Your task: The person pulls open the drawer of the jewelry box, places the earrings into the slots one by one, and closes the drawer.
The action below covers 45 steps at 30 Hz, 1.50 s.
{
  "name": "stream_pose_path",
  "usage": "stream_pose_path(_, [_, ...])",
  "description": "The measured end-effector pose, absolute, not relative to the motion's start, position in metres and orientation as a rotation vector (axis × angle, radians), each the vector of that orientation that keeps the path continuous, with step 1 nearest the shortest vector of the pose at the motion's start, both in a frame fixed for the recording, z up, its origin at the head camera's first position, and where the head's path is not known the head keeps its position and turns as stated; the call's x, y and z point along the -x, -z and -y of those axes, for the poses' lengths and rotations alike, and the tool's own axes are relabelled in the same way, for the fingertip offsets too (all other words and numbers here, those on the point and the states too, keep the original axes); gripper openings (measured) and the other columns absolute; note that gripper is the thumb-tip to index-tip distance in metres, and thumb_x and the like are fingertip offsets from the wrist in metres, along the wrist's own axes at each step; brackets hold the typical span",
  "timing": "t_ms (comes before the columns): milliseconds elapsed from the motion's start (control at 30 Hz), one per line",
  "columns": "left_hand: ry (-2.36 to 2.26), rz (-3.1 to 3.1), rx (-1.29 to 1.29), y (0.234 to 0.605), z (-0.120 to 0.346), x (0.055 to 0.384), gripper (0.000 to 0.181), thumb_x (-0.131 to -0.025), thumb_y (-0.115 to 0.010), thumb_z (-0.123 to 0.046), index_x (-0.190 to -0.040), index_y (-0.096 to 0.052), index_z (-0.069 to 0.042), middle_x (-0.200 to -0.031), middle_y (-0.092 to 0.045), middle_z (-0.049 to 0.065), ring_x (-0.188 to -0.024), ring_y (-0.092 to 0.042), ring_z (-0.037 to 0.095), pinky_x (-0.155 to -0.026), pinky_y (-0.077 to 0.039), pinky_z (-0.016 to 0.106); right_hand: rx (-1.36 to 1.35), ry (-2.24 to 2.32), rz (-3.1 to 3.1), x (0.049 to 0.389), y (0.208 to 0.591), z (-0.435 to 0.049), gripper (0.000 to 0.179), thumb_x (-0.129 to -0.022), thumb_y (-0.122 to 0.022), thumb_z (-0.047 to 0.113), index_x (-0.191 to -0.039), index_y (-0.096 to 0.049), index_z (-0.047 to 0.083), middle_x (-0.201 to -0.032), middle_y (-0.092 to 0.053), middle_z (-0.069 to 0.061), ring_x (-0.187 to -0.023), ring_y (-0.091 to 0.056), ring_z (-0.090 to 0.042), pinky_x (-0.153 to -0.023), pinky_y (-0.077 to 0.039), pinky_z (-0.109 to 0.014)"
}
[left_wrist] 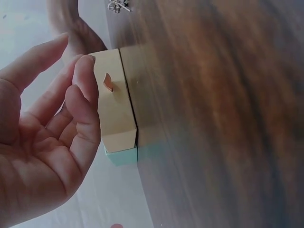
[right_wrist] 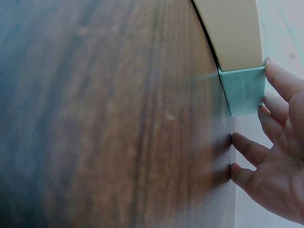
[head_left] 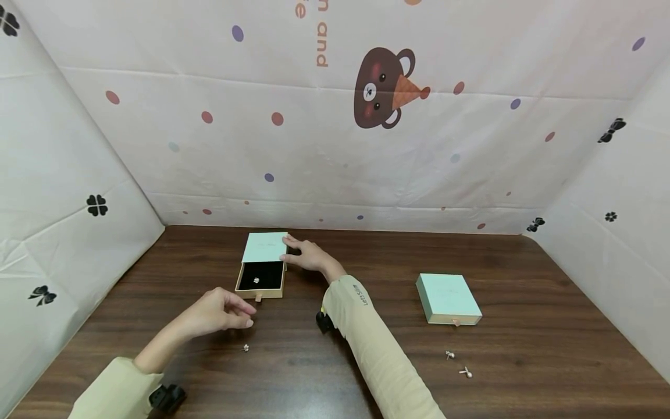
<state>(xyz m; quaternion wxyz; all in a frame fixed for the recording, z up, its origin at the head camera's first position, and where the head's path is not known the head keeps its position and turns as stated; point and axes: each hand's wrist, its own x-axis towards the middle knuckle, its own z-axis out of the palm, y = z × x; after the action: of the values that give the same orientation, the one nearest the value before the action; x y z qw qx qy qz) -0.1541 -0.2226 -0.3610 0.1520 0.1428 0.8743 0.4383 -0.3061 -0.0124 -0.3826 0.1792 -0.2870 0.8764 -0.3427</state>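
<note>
A mint-green jewelry box (head_left: pixel 264 247) stands at the back left with its black-lined drawer (head_left: pixel 269 270) pulled out. One small silvery stud earring (head_left: pixel 256 280) sits on the black lining. My right hand (head_left: pixel 309 255) touches the right side of the box's cover with thumb and fingertips; in the right wrist view its other fingers reach the table. Just in front of the drawer hovers my left hand (head_left: pixel 222 314), fingers loosely bent, thumb apart from them, nothing visible between. Below it a second stud earring (head_left: pixel 245 348) lies on the table.
To the right stands another mint-green box (head_left: pixel 450 298), its drawer pushed in. Two stud earrings, one farther back (head_left: pixel 449 354) and one nearer (head_left: pixel 466 372), lie in front of it on the brown wooden table (head_left: pixel 549 331). Printed white sheets (head_left: pixel 314 145) enclose the back and sides.
</note>
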Motion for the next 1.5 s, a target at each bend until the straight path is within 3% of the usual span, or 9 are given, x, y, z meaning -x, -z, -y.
stream_pose_path(633, [-1.187, -2.467, -0.443, 0.363, 0.222, 0.149, 0.023, -0.076, -0.073, -0.018, -0.092, -0.07, -0.002, -0.075, -0.066, 0.002, -0.065, -0.056, 0.015, -0.054, -0.046, 0.027, 0.809, 0.981, -2.466, 0.307, 0.384, 0.012, 0.06, -0.093, -0.049, 0.039, -0.145, -0.023, 0.024, -0.151, -0.011, 0.011, -0.138, -0.012, -0.021, -0.109, -0.02, -0.04])
stream_pose_path(1100, [-1.173, -2.393, -0.453, 0.364, 0.222, 0.146, 0.02, -0.071, -0.075, -0.013, -0.086, -0.07, -0.002, -0.07, -0.066, 0.003, -0.056, -0.052, 0.009, -0.046, -0.041, 0.021, 0.801, 0.979, -2.479, 0.306, 0.384, 0.013, 0.06, -0.092, -0.05, 0.039, -0.145, -0.025, 0.023, -0.151, -0.012, 0.009, -0.138, -0.012, -0.023, -0.109, -0.018, -0.042])
stream_pose_path(1500, [-1.068, -2.458, -0.496, 0.365, 0.219, 0.143, 0.018, -0.066, -0.079, -0.013, -0.081, -0.07, -0.006, -0.071, -0.064, -0.002, -0.066, -0.058, 0.013, -0.055, -0.046, 0.024, 0.823, 0.974, -2.476, 0.309, 0.385, 0.013, 0.06, -0.093, -0.049, 0.039, -0.145, -0.024, 0.023, -0.151, -0.012, 0.008, -0.138, -0.012, -0.023, -0.109, -0.018, -0.041])
